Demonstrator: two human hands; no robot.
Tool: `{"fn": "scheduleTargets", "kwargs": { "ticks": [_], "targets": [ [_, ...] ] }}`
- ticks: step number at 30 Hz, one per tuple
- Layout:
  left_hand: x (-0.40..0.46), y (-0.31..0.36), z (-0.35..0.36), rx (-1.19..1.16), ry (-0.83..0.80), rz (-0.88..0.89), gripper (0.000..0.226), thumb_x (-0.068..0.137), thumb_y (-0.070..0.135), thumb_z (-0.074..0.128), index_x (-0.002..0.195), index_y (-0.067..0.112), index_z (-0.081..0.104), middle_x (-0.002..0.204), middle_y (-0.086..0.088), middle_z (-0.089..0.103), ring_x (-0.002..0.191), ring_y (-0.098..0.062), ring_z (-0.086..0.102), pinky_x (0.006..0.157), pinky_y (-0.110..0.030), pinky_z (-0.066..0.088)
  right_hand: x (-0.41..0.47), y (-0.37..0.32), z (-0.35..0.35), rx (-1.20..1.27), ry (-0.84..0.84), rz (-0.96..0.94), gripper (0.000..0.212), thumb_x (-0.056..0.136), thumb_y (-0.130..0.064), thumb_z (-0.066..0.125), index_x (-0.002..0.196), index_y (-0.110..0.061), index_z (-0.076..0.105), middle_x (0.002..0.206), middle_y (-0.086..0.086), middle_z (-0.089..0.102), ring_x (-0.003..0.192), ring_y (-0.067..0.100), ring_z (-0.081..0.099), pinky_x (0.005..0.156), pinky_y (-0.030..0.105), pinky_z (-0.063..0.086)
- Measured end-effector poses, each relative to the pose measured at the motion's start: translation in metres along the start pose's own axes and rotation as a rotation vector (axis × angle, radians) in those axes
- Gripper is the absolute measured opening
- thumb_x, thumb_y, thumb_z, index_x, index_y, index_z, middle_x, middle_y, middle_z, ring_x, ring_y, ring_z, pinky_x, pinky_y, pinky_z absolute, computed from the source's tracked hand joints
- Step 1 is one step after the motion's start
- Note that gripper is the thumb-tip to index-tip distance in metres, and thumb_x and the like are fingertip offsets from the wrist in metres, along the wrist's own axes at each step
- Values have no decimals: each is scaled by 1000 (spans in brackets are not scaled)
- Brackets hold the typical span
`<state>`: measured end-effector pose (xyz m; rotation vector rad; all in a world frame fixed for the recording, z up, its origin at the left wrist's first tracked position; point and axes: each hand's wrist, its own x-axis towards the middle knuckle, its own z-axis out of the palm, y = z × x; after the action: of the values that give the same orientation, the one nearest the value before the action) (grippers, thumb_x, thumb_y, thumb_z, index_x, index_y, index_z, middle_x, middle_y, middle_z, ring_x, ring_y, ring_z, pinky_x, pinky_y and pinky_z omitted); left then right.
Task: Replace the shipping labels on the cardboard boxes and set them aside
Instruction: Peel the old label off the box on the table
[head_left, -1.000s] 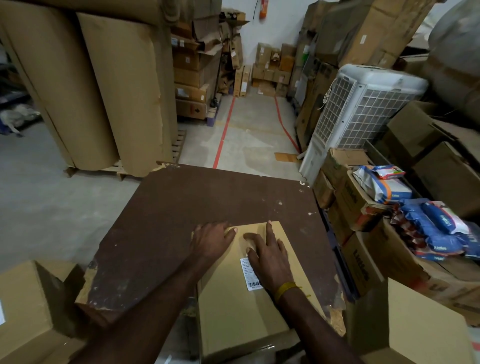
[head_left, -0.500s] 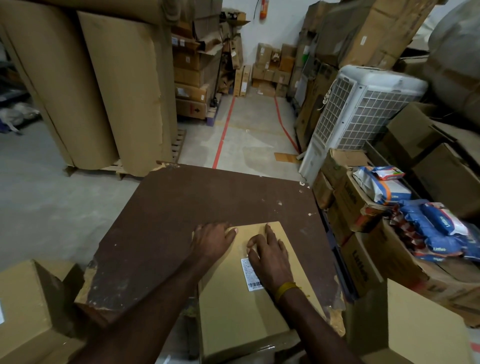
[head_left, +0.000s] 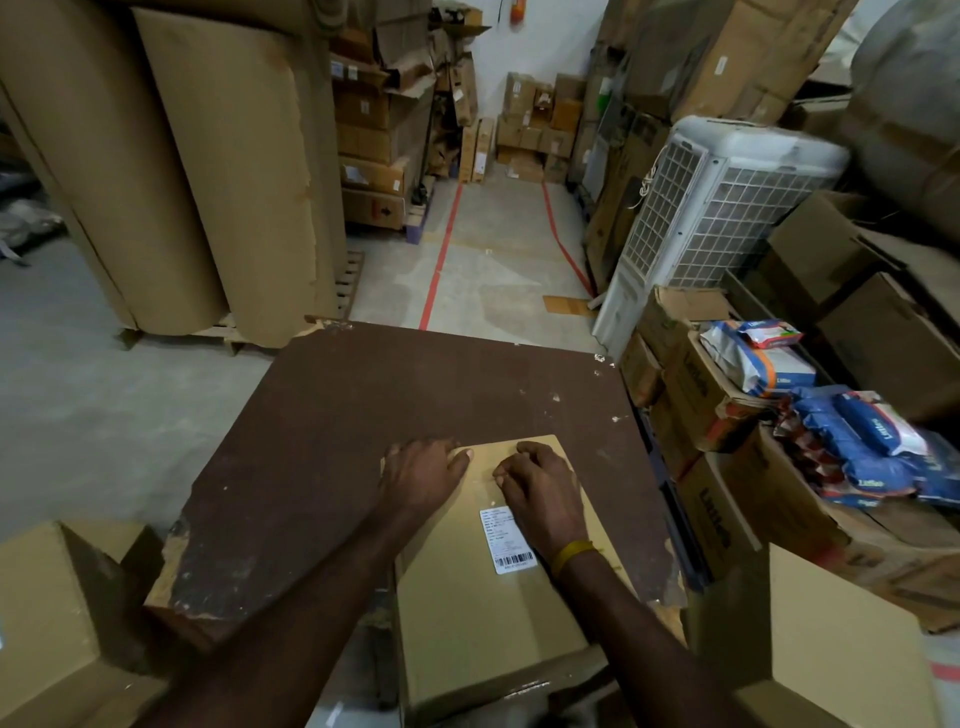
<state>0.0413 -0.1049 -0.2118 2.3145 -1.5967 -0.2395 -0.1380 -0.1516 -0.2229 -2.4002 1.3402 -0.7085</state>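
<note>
The white shipping label (head_left: 506, 540) lies on top of the cardboard box (head_left: 483, 597) at the brown table's (head_left: 363, 415) near edge, long axis running toward the person. It sits just beside and behind the right hand (head_left: 543, 493), whose curled fingers seem to hold nothing. The left hand (head_left: 423, 475) rests flat on the box's far-left corner, with open tabletop beyond.

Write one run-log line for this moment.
box on table | label attached | left hand flat at far corner | right hand curled beside label
</note>
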Motion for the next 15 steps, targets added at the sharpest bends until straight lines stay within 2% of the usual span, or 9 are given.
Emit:
{"fn": "scheduleTargets", "kwargs": {
  "ticks": [4,10,12,15],
  "targets": [
    [-1,-1,2,0,19,3,43,99,53,41,125,27,64,124,-1,69,115,-24,62,100,-36,38,-5,2,0,27,-8,-29,6,90,-21,65,90,-23,70,126,1,58,118,19,54,89,36,37],
    [-3,-3,0,-33,48,20,40,99,50,44,125,28,65,123,0,69,115,-23,62,100,-35,39,-14,1,-1,146,21,-69,23,90,-35,47,90,-22,66,126,-1,52,108,18,58,88,42,51],
    [-3,-4,0,-134,89,52,33,99,44,49,123,29,67,122,4,69,116,-21,61,97,-32,39,-16,0,-3,179,32,-75,22,91,-34,45,90,-22,63,125,-5,49,106,14,57,86,41,51],
    [-4,-6,-1,-413,155,140,26,98,32,56,117,24,71,117,3,69,112,-19,60,92,-26,40,-20,-2,-8,210,52,-81,13,95,-24,47,92,-22,60,124,-7,49,102,8,55,80,39,51]
  ]
}}
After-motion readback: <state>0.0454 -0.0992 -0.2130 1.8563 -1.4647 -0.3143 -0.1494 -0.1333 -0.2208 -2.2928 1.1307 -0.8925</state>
